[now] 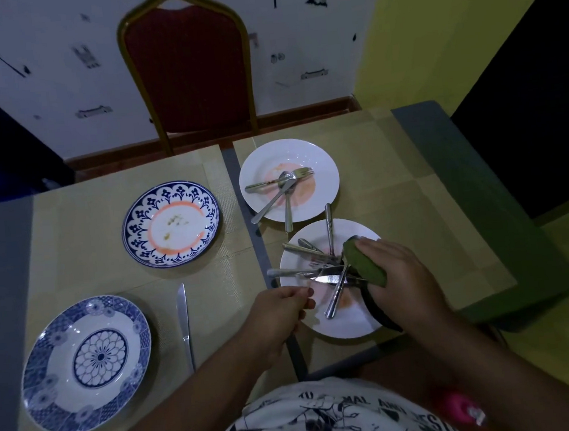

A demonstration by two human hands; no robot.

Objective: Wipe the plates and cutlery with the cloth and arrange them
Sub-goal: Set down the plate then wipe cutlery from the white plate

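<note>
Across the grey table point(1, 281) with its tan mats, a red chair point(187, 69) stands at the far side, and four plates are out. Nearest on my left sits the blue patterned plate point(99, 357), looking clean; beyond it the blue flowered plate point(171, 223) shows orange smears and crumbs. Over on the right mat, the far white plate point(261, 162) is smeared and carries a fork and two spoons point(284, 184). Right in front of me, the near white plate point(347, 323) holds a crossed heap of cutlery point(325, 266). My right hand point(394, 267) is over that plate's right side, fingers wrapped round the green cloth point(366, 263), which touches the heap. My left hand point(278, 314) is at the plate's left rim, fingers curled; whether it pinches a piece I cannot tell. One knife point(184, 323) lies alone on the left mat, just beside the patterned plate.
</note>
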